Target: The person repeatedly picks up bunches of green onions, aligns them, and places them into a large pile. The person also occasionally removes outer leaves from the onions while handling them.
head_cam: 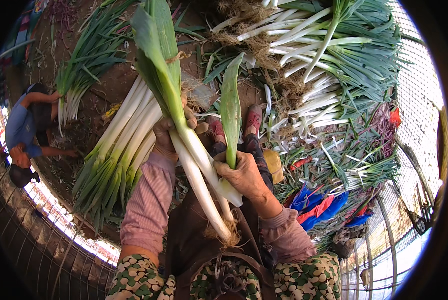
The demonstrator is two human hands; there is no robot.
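Note:
Two long leeks (195,157) lie across my lap, white stems and hairy roots pointing down toward me, broad green leaves rising away. My left hand (167,137) grips them around the upper stems. Between the thumb and fingers of my right hand (242,172) is an outer leaf (231,108), green at its tip, with its pale base by the stems. Whether that base is wholly separate from the stem cannot be told. Beside my left forearm lies a neat row of leeks (122,138), white stems away from me and green tops nearer.
Rooty leeks (314,48) are heaped at the far right. Leaf scraps (302,168) litter the ground below them, near blue and red cloth or plastic (314,210). At left a co-worker in blue (25,120) holds another leek bunch (85,71). Wire mesh (415,67) borders the right side.

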